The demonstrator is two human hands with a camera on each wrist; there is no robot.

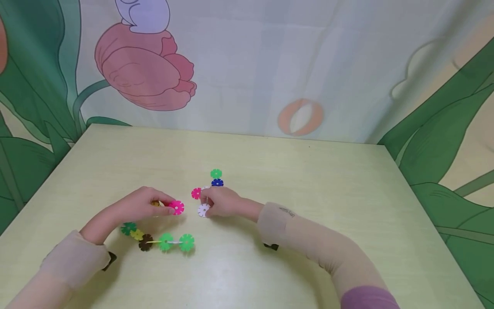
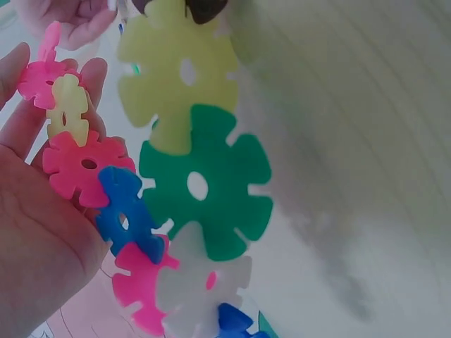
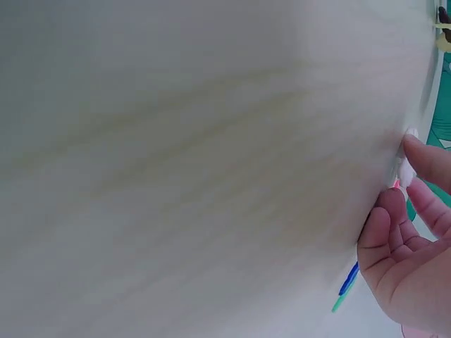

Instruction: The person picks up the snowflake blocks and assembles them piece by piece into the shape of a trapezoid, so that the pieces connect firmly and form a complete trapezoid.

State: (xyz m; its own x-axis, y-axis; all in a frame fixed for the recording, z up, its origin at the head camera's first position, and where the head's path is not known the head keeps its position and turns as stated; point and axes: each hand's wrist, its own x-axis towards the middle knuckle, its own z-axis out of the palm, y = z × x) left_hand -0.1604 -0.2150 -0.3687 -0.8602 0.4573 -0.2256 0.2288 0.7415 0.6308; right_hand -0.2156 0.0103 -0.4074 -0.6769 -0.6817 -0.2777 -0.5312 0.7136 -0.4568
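My left hand (image 1: 144, 204) holds the end of a chain of slotted plastic flower discs, thumb and fingers around a pink disc (image 1: 178, 207). In the left wrist view the chain runs past the palm through a blue disc (image 2: 123, 218), a white disc (image 2: 187, 299) and a dark green disc (image 2: 197, 183). Its other end has a brown disc (image 1: 145, 243) and a light green disc (image 1: 187, 242) over the table. Just to the right, my right hand (image 1: 225, 201) pinches a white disc (image 1: 202, 210) between thumb and finger, close over the tabletop.
Beyond the right hand lie a pink disc (image 1: 196, 193), a dark blue disc (image 1: 217, 183) and a bright green disc (image 1: 216, 173). The pale wooden table (image 1: 328, 184) ends at a printed curtain (image 1: 239, 64) at the back.
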